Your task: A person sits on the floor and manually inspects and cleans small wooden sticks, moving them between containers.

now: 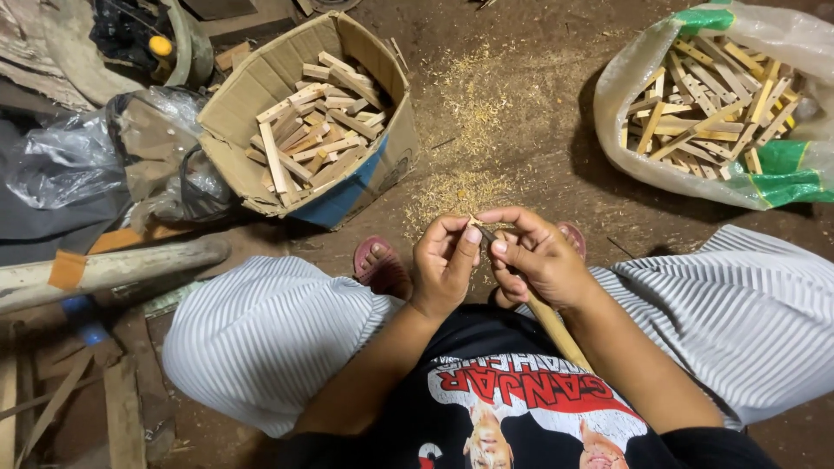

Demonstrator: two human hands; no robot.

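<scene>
Left hand (445, 260) pinching small wood piece (476, 222), right hand (539, 256) gripping wooden-handled knife (556, 330), cardboard box (234, 113), plastic sack (625, 78) of sticks

The floor (521, 113) is bare brown earth with pale wood shavings (460, 187) scattered on it. The light is dim and warm.

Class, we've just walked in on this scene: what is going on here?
A seated person whittles a small wood piece, pinched in the left hand, with a wooden-handled knife held in the right hand. Shavings lie on the dirt floor ahead. A cardboard box on the left and a plastic sack on the right both hold wooden sticks.
</scene>
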